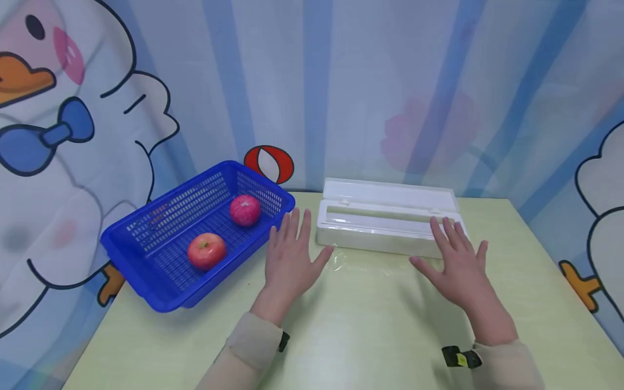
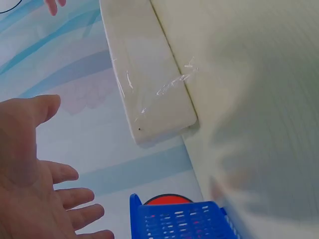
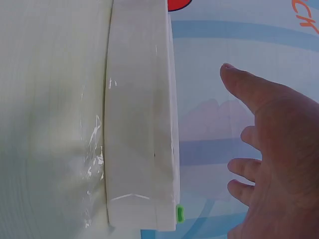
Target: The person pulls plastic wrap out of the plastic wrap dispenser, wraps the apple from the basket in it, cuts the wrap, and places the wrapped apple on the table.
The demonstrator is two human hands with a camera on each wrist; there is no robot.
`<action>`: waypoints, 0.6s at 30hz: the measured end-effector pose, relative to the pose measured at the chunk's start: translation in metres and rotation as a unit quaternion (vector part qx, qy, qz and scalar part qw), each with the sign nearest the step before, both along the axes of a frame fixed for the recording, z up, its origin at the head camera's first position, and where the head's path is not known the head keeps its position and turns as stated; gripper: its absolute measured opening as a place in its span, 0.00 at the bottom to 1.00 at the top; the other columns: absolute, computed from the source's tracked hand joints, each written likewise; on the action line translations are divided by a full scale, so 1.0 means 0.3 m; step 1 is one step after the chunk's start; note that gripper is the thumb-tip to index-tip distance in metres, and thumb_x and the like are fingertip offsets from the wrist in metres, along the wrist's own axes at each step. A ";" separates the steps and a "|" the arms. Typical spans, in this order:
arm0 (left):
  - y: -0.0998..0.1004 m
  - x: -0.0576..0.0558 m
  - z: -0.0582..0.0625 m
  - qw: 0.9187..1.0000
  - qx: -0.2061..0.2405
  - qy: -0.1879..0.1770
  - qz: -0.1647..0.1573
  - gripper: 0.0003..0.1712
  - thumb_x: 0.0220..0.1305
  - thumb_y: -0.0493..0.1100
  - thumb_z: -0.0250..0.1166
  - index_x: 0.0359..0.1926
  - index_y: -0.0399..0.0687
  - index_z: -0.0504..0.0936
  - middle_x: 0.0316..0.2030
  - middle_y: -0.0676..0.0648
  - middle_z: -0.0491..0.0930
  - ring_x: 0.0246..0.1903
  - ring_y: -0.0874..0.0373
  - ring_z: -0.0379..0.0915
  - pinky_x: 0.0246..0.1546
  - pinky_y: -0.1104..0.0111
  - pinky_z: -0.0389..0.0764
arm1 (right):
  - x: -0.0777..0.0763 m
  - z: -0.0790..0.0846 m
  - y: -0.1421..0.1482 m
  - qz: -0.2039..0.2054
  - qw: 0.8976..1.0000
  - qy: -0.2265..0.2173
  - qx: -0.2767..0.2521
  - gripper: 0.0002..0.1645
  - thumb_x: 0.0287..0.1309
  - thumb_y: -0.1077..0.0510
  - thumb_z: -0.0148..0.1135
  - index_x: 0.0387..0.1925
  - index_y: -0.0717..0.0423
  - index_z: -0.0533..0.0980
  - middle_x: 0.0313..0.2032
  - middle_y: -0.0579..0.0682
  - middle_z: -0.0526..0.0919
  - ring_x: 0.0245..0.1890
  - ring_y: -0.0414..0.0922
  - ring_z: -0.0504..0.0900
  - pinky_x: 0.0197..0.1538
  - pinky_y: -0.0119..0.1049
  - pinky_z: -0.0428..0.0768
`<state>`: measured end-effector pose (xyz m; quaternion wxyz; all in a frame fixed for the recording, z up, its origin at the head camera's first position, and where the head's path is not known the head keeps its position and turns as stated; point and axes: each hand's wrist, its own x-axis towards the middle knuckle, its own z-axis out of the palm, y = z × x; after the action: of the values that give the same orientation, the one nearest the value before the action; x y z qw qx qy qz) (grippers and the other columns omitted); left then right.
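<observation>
A white cling film dispenser (image 1: 380,242) sits at the back of the table, its lid (image 1: 390,195) raised. Clear film (image 1: 341,260) spills from its front edge onto the tabletop, glinting in both wrist views. My left hand (image 1: 291,262) hovers with fingers spread between the dispenser's left end and a blue basket (image 1: 229,268). Over the dispenser's right end my right hand (image 1: 455,268) is spread too, fingertips overlapping it in the head view. Neither hand holds anything. Inside the basket lie a red apple (image 1: 207,251) and a pink round thing (image 1: 245,210) with pale shiny streaks.
The pale wooden table (image 1: 365,325) meets a printed cloth backdrop (image 1: 361,81) along its far edge. The basket stands at an angle on the left side. A green tab (image 3: 180,213) shows on the dispenser's end in the right wrist view.
</observation>
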<state>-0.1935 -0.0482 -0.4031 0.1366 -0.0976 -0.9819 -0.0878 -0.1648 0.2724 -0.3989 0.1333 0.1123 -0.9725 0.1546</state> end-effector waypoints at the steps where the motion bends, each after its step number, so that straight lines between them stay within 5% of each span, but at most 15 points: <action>1: 0.006 -0.003 -0.002 1.000 0.007 -0.003 -0.003 0.48 0.62 0.72 0.47 0.71 0.53 0.41 0.70 0.45 0.40 0.68 0.48 0.32 0.64 0.52 0.42 | 0.002 0.000 0.007 -0.001 1.000 -0.001 -0.001 0.51 0.59 0.31 0.53 0.71 0.44 0.39 0.70 0.56 0.41 0.68 0.56 0.38 0.56 0.67 0.24; 10: 0.045 -0.018 -0.029 0.994 0.092 -0.052 -0.021 0.49 0.62 0.72 0.49 0.71 0.54 0.41 0.70 0.46 0.42 0.68 0.49 0.38 0.63 0.54 0.48 | 0.017 -0.018 0.069 -0.015 1.000 -0.014 -0.013 0.51 0.60 0.32 0.53 0.71 0.46 0.39 0.70 0.56 0.39 0.69 0.56 0.36 0.56 0.65 0.22; 18: 0.055 -0.021 -0.047 0.964 0.225 -0.136 -0.020 0.53 0.56 0.72 0.57 0.71 0.58 0.42 0.69 0.50 0.48 0.66 0.52 0.47 0.58 0.51 0.60 | 0.031 -0.036 0.118 -0.018 0.997 -0.035 -0.060 0.50 0.61 0.35 0.54 0.71 0.46 0.39 0.70 0.56 0.39 0.68 0.57 0.37 0.56 0.68 0.26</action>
<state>-0.1997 -0.0317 -0.4172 0.0180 -0.0713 -0.9438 -0.3221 -0.1555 0.3078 -0.4096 0.1081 0.0814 -0.9673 0.2146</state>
